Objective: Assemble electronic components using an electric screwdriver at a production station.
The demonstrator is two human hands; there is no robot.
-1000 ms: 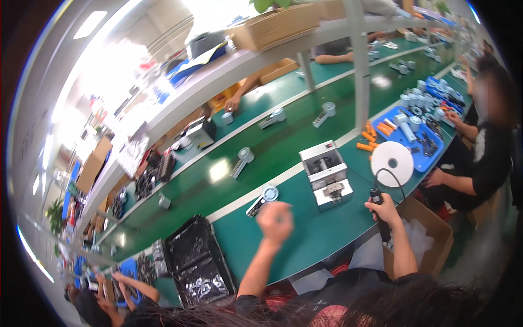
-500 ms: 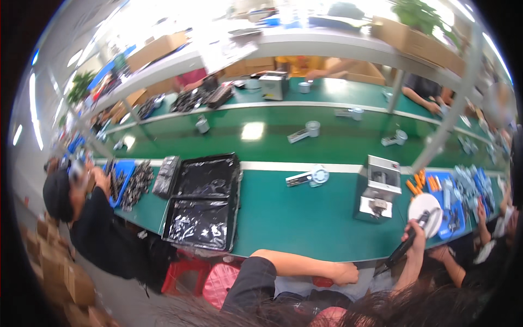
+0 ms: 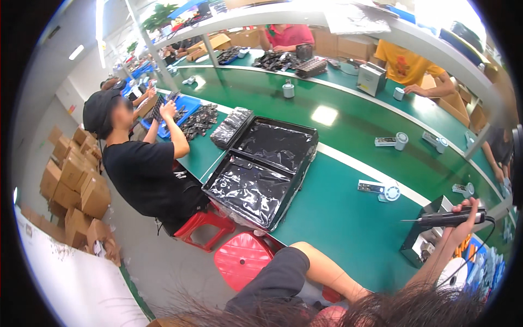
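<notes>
My right hand (image 3: pixel 463 220) is wrapped round a black electric screwdriver (image 3: pixel 444 219), raised at the right with its thin bit pointing left. A cable hangs from the tool's rear end. Below it stands a boxy metal screw feeder (image 3: pixel 422 242), partly covered by my right forearm. My left forearm (image 3: pixel 332 270) reaches along the table's near edge; hair hides most of the left hand and its fingers. Beyond my arms, a small handheld fan (image 3: pixel 389 191), pale blue with its handle's inside exposed, lies on the green table (image 3: pixel 343 229).
A black two-part tray (image 3: pixel 275 163) lined with plastic sits left of centre. Several more fans lie on the green belt (image 3: pixel 354 117) beyond. A co-worker in black (image 3: pixel 147 169) handles dark parts at the left. A red stool (image 3: pixel 243 261) stands below the table edge.
The view has swung to the left. My right hand has lifted the screwdriver, which has turned from slanting low to nearly level. My left hand has slipped behind the hair.
</notes>
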